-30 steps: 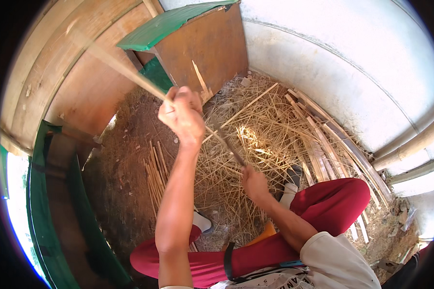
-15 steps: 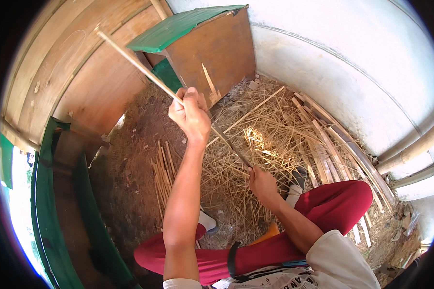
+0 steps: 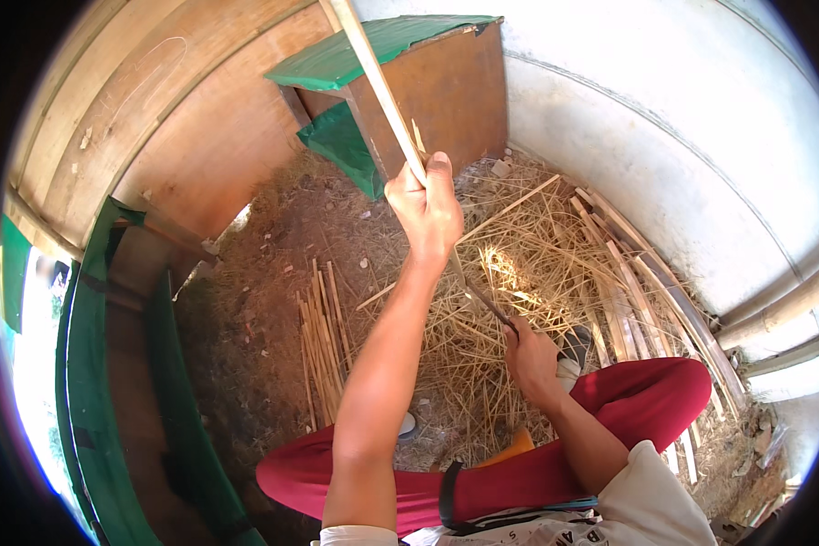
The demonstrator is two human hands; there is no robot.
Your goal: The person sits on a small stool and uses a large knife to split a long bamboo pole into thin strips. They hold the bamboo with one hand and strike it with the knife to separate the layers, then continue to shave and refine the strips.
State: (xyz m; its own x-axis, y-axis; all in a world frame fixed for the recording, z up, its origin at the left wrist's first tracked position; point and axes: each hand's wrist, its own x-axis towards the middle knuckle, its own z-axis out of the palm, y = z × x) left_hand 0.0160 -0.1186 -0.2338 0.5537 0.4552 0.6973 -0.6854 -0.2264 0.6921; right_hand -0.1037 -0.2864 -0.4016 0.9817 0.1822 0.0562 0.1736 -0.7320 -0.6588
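My left hand (image 3: 428, 211), held up at the middle, is closed around a long pale bamboo strip (image 3: 371, 77). The strip rises from the fist toward the upper edge, in front of a box. Lower and to the right, my right hand (image 3: 531, 366) grips a knife, whose narrow dark blade (image 3: 490, 304) slants up and left toward my left wrist. The handle is hidden in my fist. The blade's far end passes close to the left wrist; whether it touches the strip cannot be seen.
Bamboo shavings (image 3: 455, 355) cover the ground between my bent legs. Several thin sticks (image 3: 320, 341) lie left of my left forearm. Longer bamboo slats (image 3: 623, 314) lie along the white wall (image 3: 646, 146). A wooden box (image 3: 455, 91) with a green cover stands ahead; a green-edged frame (image 3: 82, 391) is at left.
My left hand has moved right, and the strip has swung from leaning far left to steeper. The knife stays in my right hand. The whole view has shifted slightly.
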